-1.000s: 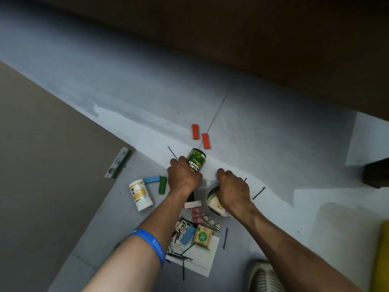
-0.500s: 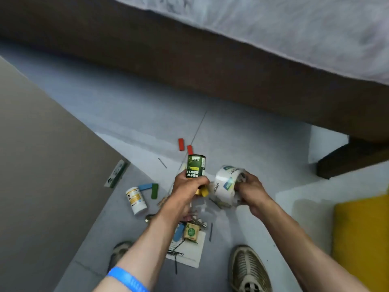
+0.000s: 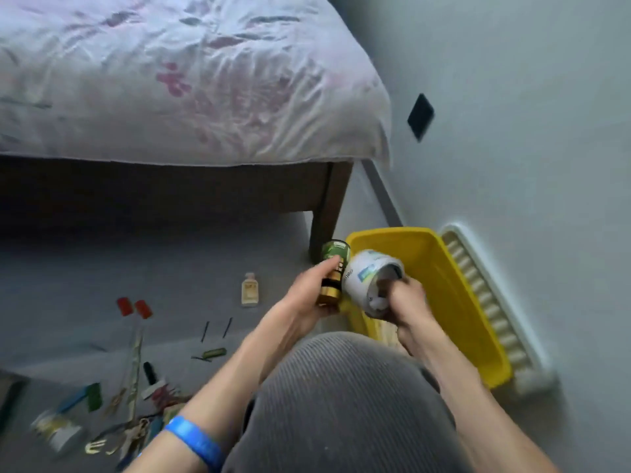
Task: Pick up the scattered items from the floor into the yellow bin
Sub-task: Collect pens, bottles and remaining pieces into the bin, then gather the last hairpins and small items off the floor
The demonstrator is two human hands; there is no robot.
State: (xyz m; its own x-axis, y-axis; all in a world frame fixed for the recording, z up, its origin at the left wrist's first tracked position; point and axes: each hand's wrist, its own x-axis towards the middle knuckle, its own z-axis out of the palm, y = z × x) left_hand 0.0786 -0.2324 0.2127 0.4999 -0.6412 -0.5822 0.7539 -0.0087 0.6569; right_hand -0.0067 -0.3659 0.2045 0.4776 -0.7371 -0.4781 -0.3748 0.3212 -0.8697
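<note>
My left hand (image 3: 309, 295) grips a green and gold can (image 3: 334, 271), held upright just left of the yellow bin (image 3: 471, 302). My right hand (image 3: 406, 302) holds a white roll of tape (image 3: 370, 281) over the bin's near left rim, fingers hooked through its core. The bin stands on the floor against the wall, beside the bed leg. Scattered items remain on the grey floor at left: a small pale bottle (image 3: 250, 290), two red blocks (image 3: 135, 307), black hairpins (image 3: 216, 329), a white pill bottle (image 3: 58, 430), green and blue blocks (image 3: 85, 397), keys and clips.
A bed (image 3: 170, 80) with a pale floral cover and dark wooden frame fills the upper left; its leg (image 3: 327, 213) stands next to the bin. A white ribbed tray (image 3: 491, 308) lies between bin and wall. My grey-trousered knee (image 3: 341, 404) blocks the lower middle.
Both hands lifted the can and tape roll off the floor and carried them right to the yellow bin. The view swung right, bringing the bed, wall and whole bin into sight.
</note>
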